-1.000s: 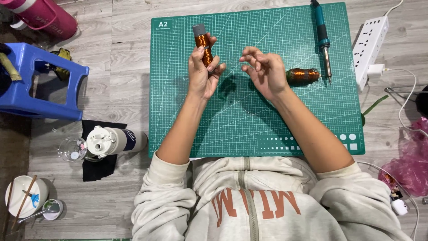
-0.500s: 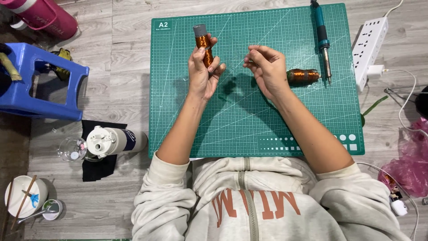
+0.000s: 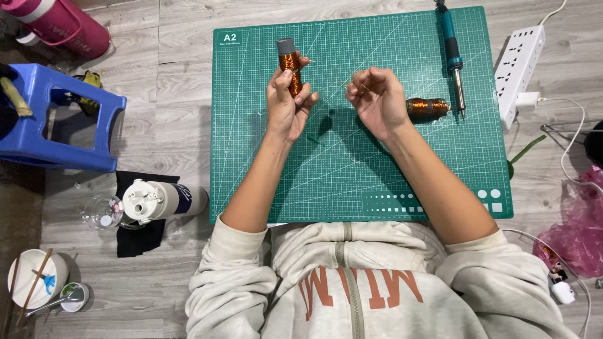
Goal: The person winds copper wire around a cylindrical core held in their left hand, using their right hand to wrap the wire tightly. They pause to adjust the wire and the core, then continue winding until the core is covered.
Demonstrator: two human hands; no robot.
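Copper wire spool point(image 3: 289, 66) is standing upright in the gripping left hand point(image 3: 287, 103) above the green cutting mat point(image 3: 352, 176); right hand point(image 3: 375, 100) is hovering beside it, fingers pinched loosely together, near a second spool point(image 3: 427, 108).

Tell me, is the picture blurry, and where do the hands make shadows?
Head view: sharp nearly all over, evenly lit, no strong glare. The left hand, holding a copper coil, and the right hand cast soft dark shadows on the green mat just below them. Any wire between the hands is too thin to make out.
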